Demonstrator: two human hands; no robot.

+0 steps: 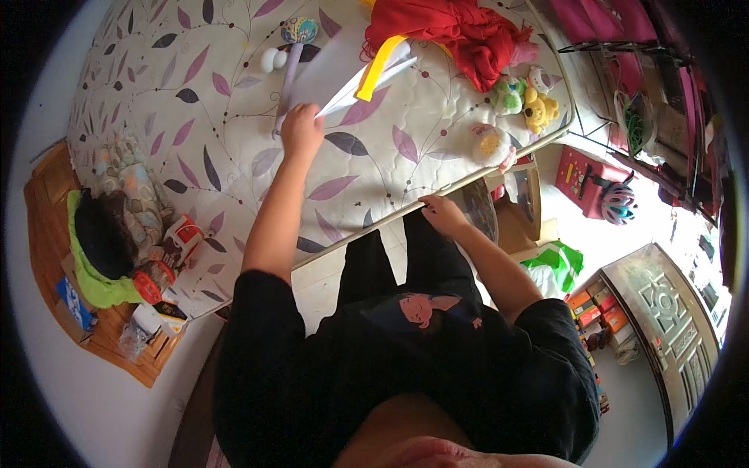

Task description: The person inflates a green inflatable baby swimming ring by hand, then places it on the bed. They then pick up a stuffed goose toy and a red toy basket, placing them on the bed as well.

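My left hand (302, 133) pinches the near corner of some white sheets (333, 82), seemingly paper, that fan out over the leaf-patterned mattress (251, 169). A yellow strip (374, 73) lies over the sheets beside a crumpled red cloth (442, 29). Close to the left hand is a pale purple stick-like thing (288, 82) with a patterned round head, and a small white rounded object (273, 59) is beside it. My right hand (443, 214) rests at the mattress's near edge, its fingertips on the pale edging. Whether those fingers grip the edging cannot be told.
Small plush toys (539, 111) and a fluffy white toy (488, 145) sit near the mattress's right corner. At the left are a wooden headboard or shelf (50, 199), a red-lidded jar (153, 281) and a green cloth (99, 286). A green-and-white bag (556, 266) stands on the right.
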